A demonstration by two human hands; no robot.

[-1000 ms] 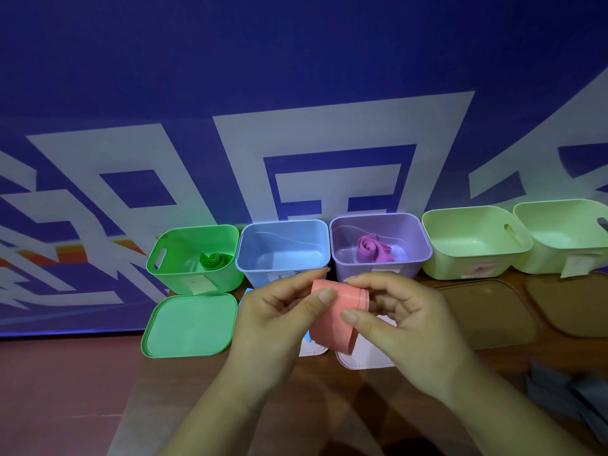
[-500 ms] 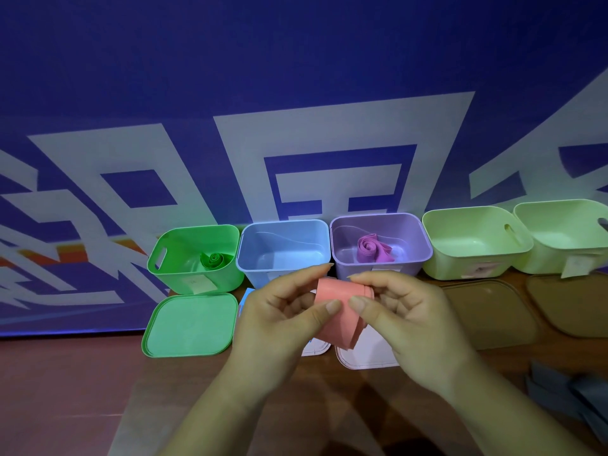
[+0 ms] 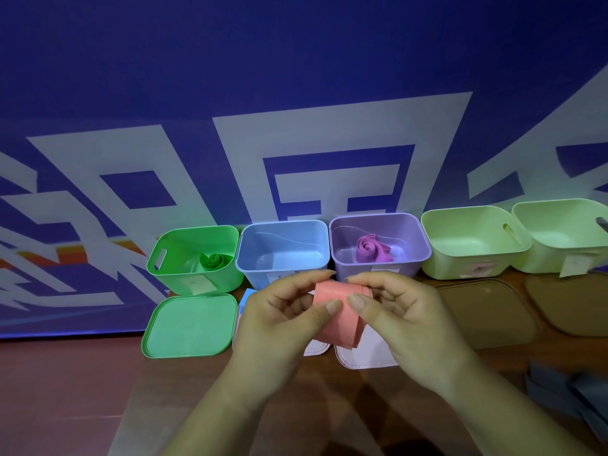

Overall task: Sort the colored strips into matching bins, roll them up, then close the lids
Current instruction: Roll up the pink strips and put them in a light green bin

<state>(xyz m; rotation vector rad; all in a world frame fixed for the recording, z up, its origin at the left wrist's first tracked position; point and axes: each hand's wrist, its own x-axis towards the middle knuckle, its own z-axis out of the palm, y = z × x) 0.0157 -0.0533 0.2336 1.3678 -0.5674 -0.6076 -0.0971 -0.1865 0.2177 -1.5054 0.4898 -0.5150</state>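
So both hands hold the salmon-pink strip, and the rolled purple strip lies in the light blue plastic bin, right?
Not quite. The head view shows the rolled purple strip lying in the lilac plastic bin, beside the light blue plastic bin, not in it. The left hand and right hand do both hold the salmon-pink strip.

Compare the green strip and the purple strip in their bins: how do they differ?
The green strip is wound into a neat spiral; the purple strip is a looser coil with a tail trailing right. The green strip sits by the green bin's right wall; the purple strip lies nearer the purple bin's middle. Both rest in lidless bins of matching colour.
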